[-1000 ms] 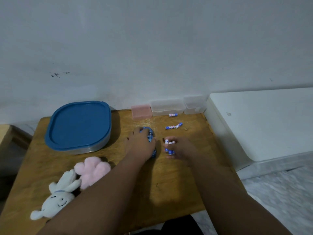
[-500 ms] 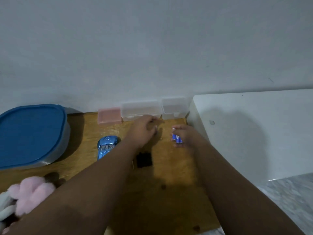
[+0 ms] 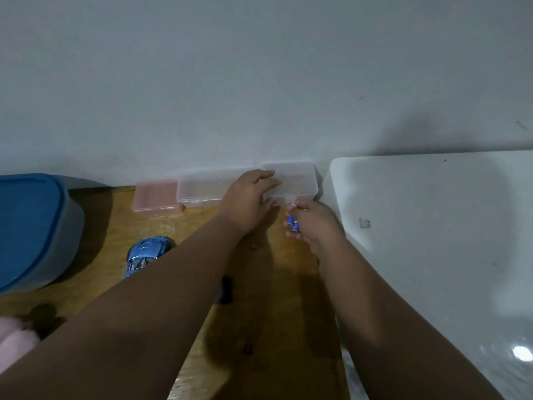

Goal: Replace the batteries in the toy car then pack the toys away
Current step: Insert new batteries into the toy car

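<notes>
Head camera: the left hand (image 3: 248, 203) lies with straight fingers on the small clear box (image 3: 301, 180) by the wall. Just right of it, the right hand (image 3: 315, 223) curls round blue batteries (image 3: 292, 222). The toy car (image 3: 144, 255) sits left of the left forearm, nearer the person.

The tub (image 3: 28, 226) runs off the left edge, the plush (image 3: 14, 345) is a blurry corner scrap, the left arm (image 3: 173, 284) covers half the car (image 3: 144, 252), batteries (image 3: 292, 221) mostly buried in right hand (image 3: 314, 223).
</notes>
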